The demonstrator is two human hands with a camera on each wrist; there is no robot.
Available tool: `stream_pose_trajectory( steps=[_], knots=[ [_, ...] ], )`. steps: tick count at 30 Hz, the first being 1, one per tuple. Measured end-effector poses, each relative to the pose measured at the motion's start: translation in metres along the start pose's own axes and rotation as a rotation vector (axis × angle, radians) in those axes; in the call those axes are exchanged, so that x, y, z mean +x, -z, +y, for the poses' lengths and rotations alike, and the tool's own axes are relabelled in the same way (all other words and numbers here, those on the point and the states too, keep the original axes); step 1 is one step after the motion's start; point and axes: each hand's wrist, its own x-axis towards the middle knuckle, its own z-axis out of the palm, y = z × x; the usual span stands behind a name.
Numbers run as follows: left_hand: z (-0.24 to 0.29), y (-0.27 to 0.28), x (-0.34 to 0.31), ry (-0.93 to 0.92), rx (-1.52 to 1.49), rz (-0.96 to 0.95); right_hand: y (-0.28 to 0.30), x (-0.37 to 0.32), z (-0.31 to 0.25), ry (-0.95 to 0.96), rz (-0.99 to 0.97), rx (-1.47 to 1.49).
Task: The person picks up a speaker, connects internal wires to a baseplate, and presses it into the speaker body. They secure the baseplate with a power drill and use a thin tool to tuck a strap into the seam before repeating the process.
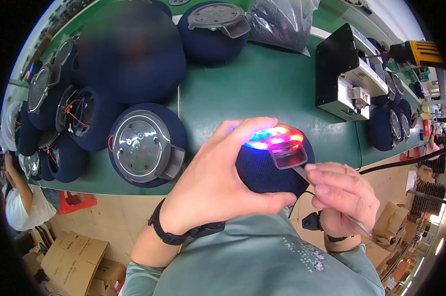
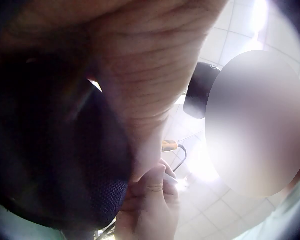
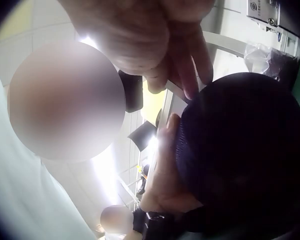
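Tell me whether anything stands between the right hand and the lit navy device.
Only the thin tool pinched in the right hand lies between it and the lit navy device, reaching toward the grey loop; nothing else visible is in the way. The left hand grips the device from the left.

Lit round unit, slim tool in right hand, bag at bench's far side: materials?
Lit round unit: sides likely knitted fabric, matte navy; fine mesh texture shows.
Slim tool: probably metal, smooth, greyish; slight sheen, though plastic possible.
Bag: likely glossy plastic film; wrinkled, see-through, with highlights.
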Motion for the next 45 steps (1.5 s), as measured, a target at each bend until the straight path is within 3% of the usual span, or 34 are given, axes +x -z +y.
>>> stream_pose_trajectory(
  steps=[8,10,13,27,29,30,31,33,35,38,39,41,45],
  knots=[
    [0.001,-0.001,0.001,-0.056,0.072,0.001,-0.004,0.017,-0.001,0.01,-0.029,-0.174],
    [0.001,0.004,0.004,-0.249,0.257,-0.036,-0.005,0.016,-0.001,0.011,-0.017,-0.178],
    [-0.01,0.001,0.004,-0.334,0.245,-0.008,-0.005,0.013,-0.001,0.018,-0.011,-0.182],
    [-0.009,0.002,0.009,-0.334,0.264,-0.013,0.004,0.026,-0.001,-0.035,-0.14,-0.177],
    [-0.009,0.003,0.009,-0.32,0.254,-0.008,0.004,0.015,0.004,0.024,0.028,0.086],
    [-0.009,0.003,0.009,-0.307,0.263,-0.011,0.014,0.016,0.004,0.126,-0.093,0.084],
    [-0.008,0.003,0.008,-0.292,0.271,-0.021,0.011,0.015,0.007,0.129,-0.091,0.083],
    [-0.004,0.002,0.006,-0.301,0.291,-0.025,0.0,0.012,0.018,0.351,0.155,0.228],
    [-0.004,0.001,0.006,-0.311,0.305,-0.024,0.001,0.011,0.013,0.252,0.256,0.158],
    [-0.008,0.0,0.005,-0.336,0.313,-0.014,0.022,0.003,0.005,-0.543,0.344,0.145],
    [-0.009,0.0,0.005,-0.331,0.307,-0.014,0.03,0.004,0.005,-0.541,0.344,0.144],
    [-0.01,0.001,0.006,-0.327,0.301,-0.014,0.045,0.01,0.006,-0.452,-0.014,-0.475],
    [-0.008,0.001,0.008,-0.326,0.284,-0.009,0.061,0.013,-0.008,-0.461,-0.127,-0.353]
  ],
)
